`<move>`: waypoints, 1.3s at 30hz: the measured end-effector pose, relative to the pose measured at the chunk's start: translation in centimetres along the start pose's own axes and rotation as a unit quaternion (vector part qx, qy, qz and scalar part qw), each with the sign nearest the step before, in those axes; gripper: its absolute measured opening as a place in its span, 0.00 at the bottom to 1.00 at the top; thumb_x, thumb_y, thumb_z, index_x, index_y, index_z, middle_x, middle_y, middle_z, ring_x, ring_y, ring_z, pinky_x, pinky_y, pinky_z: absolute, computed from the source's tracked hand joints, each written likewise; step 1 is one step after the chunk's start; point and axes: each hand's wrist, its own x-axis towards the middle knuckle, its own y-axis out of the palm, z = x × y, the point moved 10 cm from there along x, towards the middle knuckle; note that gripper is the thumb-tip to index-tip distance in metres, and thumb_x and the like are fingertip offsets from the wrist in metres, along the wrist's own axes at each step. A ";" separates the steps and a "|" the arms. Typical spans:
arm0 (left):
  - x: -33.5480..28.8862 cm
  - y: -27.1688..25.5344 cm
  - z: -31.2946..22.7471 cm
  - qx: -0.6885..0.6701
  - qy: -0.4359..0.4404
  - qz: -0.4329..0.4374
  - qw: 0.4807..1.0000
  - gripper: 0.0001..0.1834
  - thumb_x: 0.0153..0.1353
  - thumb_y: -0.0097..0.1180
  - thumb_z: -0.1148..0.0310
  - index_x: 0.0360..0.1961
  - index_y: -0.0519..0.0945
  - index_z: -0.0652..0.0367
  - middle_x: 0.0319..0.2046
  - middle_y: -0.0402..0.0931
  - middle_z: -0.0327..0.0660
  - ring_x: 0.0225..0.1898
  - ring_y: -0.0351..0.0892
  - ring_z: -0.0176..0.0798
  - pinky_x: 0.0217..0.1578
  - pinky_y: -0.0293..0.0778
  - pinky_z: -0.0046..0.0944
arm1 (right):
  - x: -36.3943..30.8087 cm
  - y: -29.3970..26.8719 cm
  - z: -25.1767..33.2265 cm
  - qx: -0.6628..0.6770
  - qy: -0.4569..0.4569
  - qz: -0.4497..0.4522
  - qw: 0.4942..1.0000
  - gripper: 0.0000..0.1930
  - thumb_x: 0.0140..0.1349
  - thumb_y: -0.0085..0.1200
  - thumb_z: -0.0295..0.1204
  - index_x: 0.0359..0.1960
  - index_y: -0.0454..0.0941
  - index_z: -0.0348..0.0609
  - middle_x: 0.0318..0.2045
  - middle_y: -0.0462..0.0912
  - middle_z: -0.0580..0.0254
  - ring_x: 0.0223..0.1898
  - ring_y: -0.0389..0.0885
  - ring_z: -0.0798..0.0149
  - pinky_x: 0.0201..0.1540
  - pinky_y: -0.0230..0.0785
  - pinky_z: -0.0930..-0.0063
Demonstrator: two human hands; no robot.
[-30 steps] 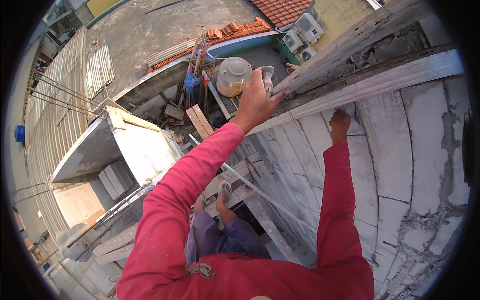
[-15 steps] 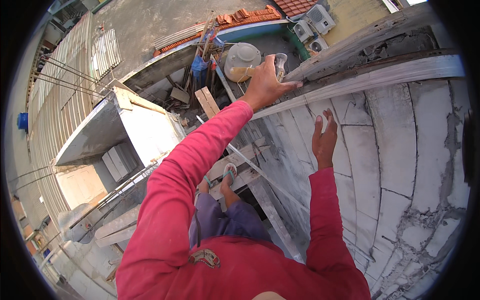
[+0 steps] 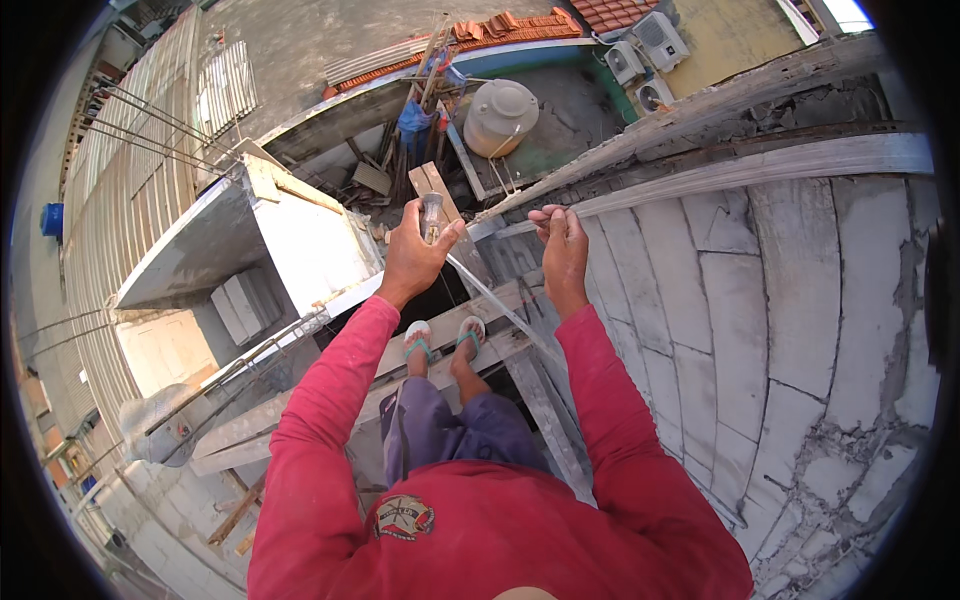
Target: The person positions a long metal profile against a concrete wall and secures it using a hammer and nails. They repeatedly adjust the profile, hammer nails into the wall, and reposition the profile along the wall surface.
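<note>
The grey tool (image 3: pixel 431 212) is gripped by the left hand (image 3: pixel 413 260), long axis toward twelve o'clock. The right hand (image 3: pixel 566 255) is curled, contents unclear.

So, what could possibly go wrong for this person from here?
The feet, in open flip-flops, stand on narrow wooden boards beside a dark opening, so a slip might become a fall. The left hand holds a small tool raised ahead of the body; if the grip loosens, it could drop below.
</note>
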 end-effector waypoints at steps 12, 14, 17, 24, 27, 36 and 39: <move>-23.6 -0.4 12.2 0.071 -0.192 0.068 0.976 0.36 0.60 0.64 0.48 0.57 0.69 0.68 0.45 0.80 0.62 0.48 0.82 0.60 0.48 0.74 0.49 | 6.4 9.3 4.4 0.495 0.085 -0.001 0.864 0.12 0.75 0.40 0.24 0.50 0.69 0.25 0.47 0.74 0.45 0.52 0.79 0.51 0.63 0.77 0.62; -24.9 0.3 11.6 0.053 -0.226 0.110 0.967 0.38 0.60 0.64 0.48 0.59 0.69 0.69 0.45 0.80 0.63 0.49 0.81 0.62 0.50 0.74 0.50 | 8.3 9.7 5.4 0.548 0.081 -0.028 0.832 0.11 0.75 0.38 0.23 0.47 0.69 0.25 0.46 0.75 0.44 0.52 0.80 0.49 0.63 0.77 0.60; -25.4 1.1 11.0 0.029 -0.218 0.130 0.967 0.40 0.60 0.64 0.48 0.61 0.67 0.70 0.47 0.79 0.65 0.50 0.80 0.64 0.52 0.73 0.50 | 11.8 9.1 6.4 0.620 0.068 -0.059 0.779 0.10 0.75 0.35 0.23 0.44 0.68 0.25 0.45 0.76 0.42 0.52 0.80 0.47 0.61 0.79 0.57; -24.6 1.3 11.8 0.037 -0.166 0.079 0.982 0.40 0.61 0.63 0.48 0.60 0.67 0.71 0.48 0.78 0.66 0.51 0.79 0.65 0.51 0.73 0.52 | 12.3 8.5 9.2 0.681 0.054 -0.063 0.727 0.09 0.74 0.40 0.25 0.42 0.72 0.31 0.43 0.79 0.46 0.47 0.82 0.50 0.56 0.81 0.56; -24.5 0.6 11.8 0.046 -0.164 0.051 0.984 0.34 0.62 0.62 0.49 0.56 0.70 0.69 0.45 0.78 0.64 0.49 0.80 0.63 0.48 0.73 0.51 | 8.6 9.5 11.3 0.649 0.038 0.036 0.759 0.09 0.74 0.44 0.30 0.45 0.74 0.37 0.41 0.79 0.56 0.47 0.81 0.59 0.55 0.81 0.61; -26.1 0.3 13.9 0.036 -0.226 0.085 0.970 0.42 0.60 0.63 0.45 0.61 0.66 0.73 0.51 0.76 0.67 0.53 0.78 0.66 0.52 0.72 0.53 | 11.2 6.3 10.6 0.384 0.137 0.037 0.913 0.15 0.77 0.41 0.34 0.46 0.75 0.32 0.37 0.79 0.59 0.38 0.80 0.63 0.45 0.80 0.66; -26.3 0.0 13.8 0.022 -0.224 0.068 0.972 0.40 0.61 0.63 0.47 0.60 0.67 0.72 0.49 0.77 0.66 0.51 0.78 0.65 0.51 0.73 0.52 | 11.8 5.4 10.5 0.111 0.172 0.093 0.974 0.18 0.77 0.41 0.36 0.45 0.76 0.31 0.35 0.80 0.59 0.38 0.81 0.64 0.42 0.80 0.68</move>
